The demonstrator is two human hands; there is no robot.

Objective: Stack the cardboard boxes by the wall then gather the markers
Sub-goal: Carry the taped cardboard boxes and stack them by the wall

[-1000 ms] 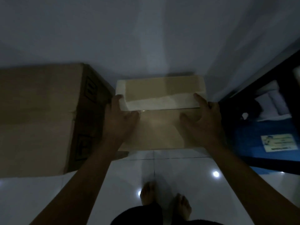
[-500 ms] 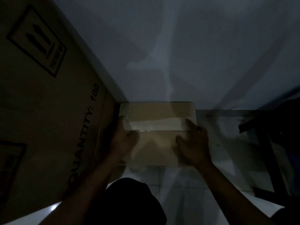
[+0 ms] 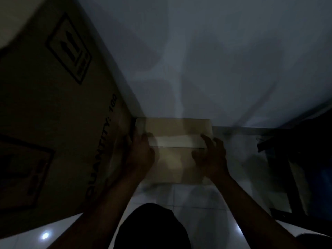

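A small tan cardboard box (image 3: 175,159) with a pale strip of tape across its top sits low on the floor, its far side against the white wall (image 3: 206,69). My left hand (image 3: 141,153) rests on the box's top at its left edge, fingers spread. My right hand (image 3: 211,157) lies on the right part of the top, fingers spread and slightly arched. A large brown cardboard box (image 3: 53,114) printed with arrows and "QUANTITY: 100" stands right beside it on the left. No markers are in view. The scene is dim and slightly blurred.
The white tiled floor (image 3: 206,203) shows in front of the small box and reflects light spots. A dark piece of furniture (image 3: 305,159) stands at the right. My dark-clothed knee (image 3: 152,227) fills the bottom centre.
The view has dropped low and close to the wall, and the small box has gone down with my hands to the floor beside the large box. Both hands have stayed on its top.
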